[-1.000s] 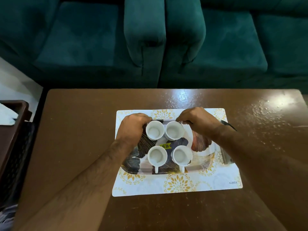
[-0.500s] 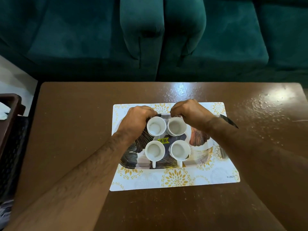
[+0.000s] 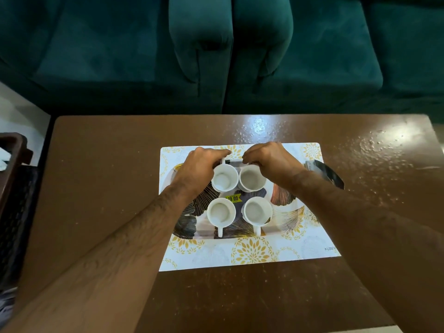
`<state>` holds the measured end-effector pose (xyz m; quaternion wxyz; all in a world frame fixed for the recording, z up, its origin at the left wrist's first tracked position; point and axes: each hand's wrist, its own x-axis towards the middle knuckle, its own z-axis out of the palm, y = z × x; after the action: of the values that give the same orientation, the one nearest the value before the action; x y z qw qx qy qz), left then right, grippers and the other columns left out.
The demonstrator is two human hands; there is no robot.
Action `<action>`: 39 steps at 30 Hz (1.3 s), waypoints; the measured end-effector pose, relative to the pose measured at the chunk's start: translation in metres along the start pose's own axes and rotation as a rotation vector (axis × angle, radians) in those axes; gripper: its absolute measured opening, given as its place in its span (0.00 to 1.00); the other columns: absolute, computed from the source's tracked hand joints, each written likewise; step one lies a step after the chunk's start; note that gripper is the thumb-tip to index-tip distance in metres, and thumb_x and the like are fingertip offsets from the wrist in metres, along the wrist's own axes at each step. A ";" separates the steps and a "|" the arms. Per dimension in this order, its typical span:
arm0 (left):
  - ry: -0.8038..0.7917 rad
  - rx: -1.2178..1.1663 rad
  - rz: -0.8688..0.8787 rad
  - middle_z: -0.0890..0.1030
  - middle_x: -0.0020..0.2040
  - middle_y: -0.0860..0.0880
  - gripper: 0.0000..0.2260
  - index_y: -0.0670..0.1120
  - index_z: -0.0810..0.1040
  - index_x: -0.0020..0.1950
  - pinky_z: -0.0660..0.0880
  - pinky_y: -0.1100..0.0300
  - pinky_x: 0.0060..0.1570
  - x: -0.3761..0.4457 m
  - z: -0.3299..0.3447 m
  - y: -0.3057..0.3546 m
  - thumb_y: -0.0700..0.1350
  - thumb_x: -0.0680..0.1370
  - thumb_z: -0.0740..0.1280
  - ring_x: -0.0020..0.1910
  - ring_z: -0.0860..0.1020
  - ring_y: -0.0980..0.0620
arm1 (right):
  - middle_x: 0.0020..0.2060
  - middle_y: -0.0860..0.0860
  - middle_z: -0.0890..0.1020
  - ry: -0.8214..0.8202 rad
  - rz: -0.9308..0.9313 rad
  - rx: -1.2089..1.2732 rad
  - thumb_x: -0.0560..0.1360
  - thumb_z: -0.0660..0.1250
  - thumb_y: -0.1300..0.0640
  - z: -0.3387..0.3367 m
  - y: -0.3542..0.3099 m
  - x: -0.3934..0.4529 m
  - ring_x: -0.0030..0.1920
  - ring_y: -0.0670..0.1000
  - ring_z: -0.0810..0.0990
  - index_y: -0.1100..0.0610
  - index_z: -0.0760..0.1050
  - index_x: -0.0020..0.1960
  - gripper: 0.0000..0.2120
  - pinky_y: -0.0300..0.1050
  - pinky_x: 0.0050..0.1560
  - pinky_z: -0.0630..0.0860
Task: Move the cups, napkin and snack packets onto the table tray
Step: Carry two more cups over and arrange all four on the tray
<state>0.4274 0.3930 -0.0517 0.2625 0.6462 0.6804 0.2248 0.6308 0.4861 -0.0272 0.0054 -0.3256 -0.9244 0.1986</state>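
Brown worktop (image 3: 101, 188) has lots of bare room: wide strip on the left, a glossy patch far right, deep band along the near edge. White-and-gold placemat (image 3: 252, 257) sits roughly centre, its edges well inside the worktop on all sides. Tray (image 3: 286, 212) w/ dark leaf print lies on the mat; its right end (image 3: 324, 174) sticks past the mat's right edge.

4 white cups on the tray in a 2x2 block, nearly touching. Back-left cup (image 3: 224, 177) & back-right cup (image 3: 252, 177) have handles pointing away; front-left cup (image 3: 221, 211) & front-right cup (image 3: 257, 210) have handles toward the near edge. Yellow price sticker (image 3: 233, 198) shows between them.

Left hand (image 3: 199, 168) curls over the back-left cup, fingers pinched at its handle. Right hand (image 3: 269, 162) does the same on the back-right cup (fingertips partly hidden, so grip depth unclear). Both forearms cross the near worktop & cover the tray's sides.

Teal sofas (image 3: 216, 56) close behind the far edge. Dark basket-like stand (image 3: 14, 188) beside the left edge.
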 end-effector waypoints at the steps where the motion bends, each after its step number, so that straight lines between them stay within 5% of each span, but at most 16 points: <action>1: -0.001 -0.003 0.001 0.85 0.62 0.43 0.20 0.48 0.82 0.67 0.82 0.44 0.58 0.000 0.000 0.001 0.37 0.75 0.69 0.62 0.83 0.42 | 0.54 0.56 0.87 0.006 0.006 -0.001 0.70 0.69 0.75 0.001 0.000 -0.001 0.54 0.58 0.85 0.60 0.86 0.54 0.18 0.54 0.56 0.80; 9: 0.010 -0.005 -0.001 0.85 0.62 0.42 0.22 0.47 0.80 0.69 0.81 0.44 0.57 -0.005 -0.001 0.004 0.39 0.75 0.65 0.61 0.83 0.41 | 0.54 0.57 0.87 0.026 0.028 0.005 0.71 0.70 0.75 0.003 0.001 -0.003 0.55 0.59 0.85 0.61 0.85 0.55 0.17 0.55 0.57 0.80; 13: 0.115 -0.013 -0.066 0.85 0.62 0.42 0.20 0.45 0.80 0.69 0.81 0.47 0.58 -0.007 0.002 0.003 0.32 0.78 0.66 0.60 0.84 0.44 | 0.56 0.57 0.86 0.071 0.025 0.044 0.72 0.70 0.74 0.005 0.000 -0.007 0.56 0.59 0.85 0.59 0.84 0.59 0.19 0.54 0.58 0.81; 17: 0.282 -0.039 -0.149 0.87 0.55 0.42 0.11 0.41 0.82 0.61 0.80 0.45 0.54 -0.020 0.003 0.010 0.38 0.83 0.63 0.53 0.83 0.41 | 0.57 0.58 0.86 0.243 0.158 0.126 0.73 0.66 0.76 0.008 0.000 -0.017 0.51 0.60 0.86 0.61 0.82 0.62 0.22 0.55 0.55 0.82; 23: 0.411 -0.081 -0.238 0.87 0.50 0.46 0.08 0.43 0.83 0.57 0.74 0.57 0.46 -0.065 0.011 0.021 0.43 0.83 0.66 0.47 0.84 0.45 | 0.52 0.58 0.87 0.470 0.368 0.221 0.76 0.69 0.69 0.014 -0.013 -0.056 0.48 0.59 0.86 0.63 0.83 0.58 0.12 0.56 0.52 0.82; 27: 0.394 -0.156 -0.331 0.87 0.53 0.46 0.14 0.44 0.83 0.61 0.81 0.49 0.52 -0.098 0.021 0.034 0.50 0.79 0.71 0.51 0.85 0.45 | 0.47 0.55 0.87 0.562 0.438 0.297 0.75 0.75 0.59 0.026 -0.034 -0.090 0.42 0.53 0.86 0.62 0.82 0.58 0.12 0.53 0.46 0.84; 35: 0.268 -0.121 -0.303 0.81 0.60 0.47 0.27 0.44 0.77 0.66 0.78 0.52 0.57 -0.131 0.037 0.054 0.52 0.71 0.77 0.60 0.79 0.47 | 0.57 0.53 0.84 0.413 0.452 0.313 0.68 0.80 0.44 0.061 -0.064 -0.133 0.49 0.50 0.84 0.57 0.78 0.65 0.31 0.39 0.46 0.81; 39: 0.257 -0.120 -0.291 0.78 0.62 0.48 0.28 0.45 0.75 0.67 0.75 0.55 0.60 -0.137 0.045 0.057 0.49 0.70 0.79 0.62 0.77 0.48 | 0.56 0.52 0.84 0.394 0.445 0.276 0.66 0.81 0.45 0.066 -0.069 -0.131 0.50 0.52 0.83 0.58 0.79 0.64 0.31 0.49 0.47 0.83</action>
<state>0.5035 0.2582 -0.0401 0.2413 0.4904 0.7797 0.3056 0.6836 0.3344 -0.0472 0.1849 -0.5479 -0.7761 0.2515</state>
